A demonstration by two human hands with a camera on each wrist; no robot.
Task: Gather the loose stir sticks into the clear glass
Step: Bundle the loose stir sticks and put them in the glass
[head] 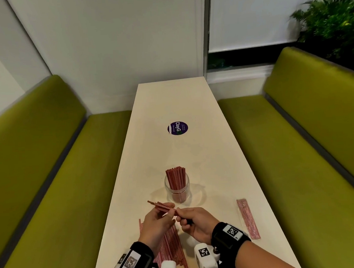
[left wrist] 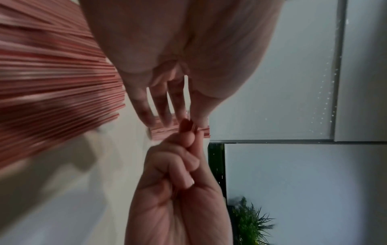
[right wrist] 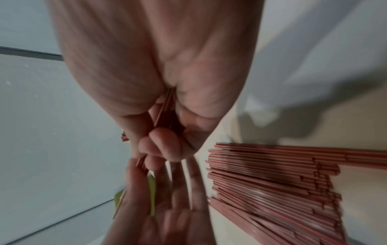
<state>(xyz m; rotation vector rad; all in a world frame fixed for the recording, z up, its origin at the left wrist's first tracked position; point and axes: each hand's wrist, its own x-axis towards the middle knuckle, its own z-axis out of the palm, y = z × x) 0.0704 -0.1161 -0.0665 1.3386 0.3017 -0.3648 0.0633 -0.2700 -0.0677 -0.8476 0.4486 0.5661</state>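
Note:
A clear glass [head: 177, 190] stands mid-table with several red stir sticks [head: 175, 178] upright in it. Just in front of it my left hand [head: 166, 209] holds a small bundle of sticks [head: 159, 206] between thumb and fingers, pointing up-left. My right hand [head: 180, 214] pinches the bundle's near end with curled fingers. The left wrist view shows my left hand [left wrist: 178, 119] on the bundle [left wrist: 160, 131] and the right hand [left wrist: 188, 137] gripping it. In the right wrist view sticks [right wrist: 166, 106] run through my right hand [right wrist: 161, 144]. A loose pile [head: 171, 245] lies under my left wrist.
A sealed packet of sticks [head: 248, 218] lies near the table's right edge. A round purple sticker [head: 177, 128] sits further up the narrow white table [head: 204, 153]. Green benches [head: 50, 183] flank both sides. The pile [right wrist: 272, 182] lies beside my hands.

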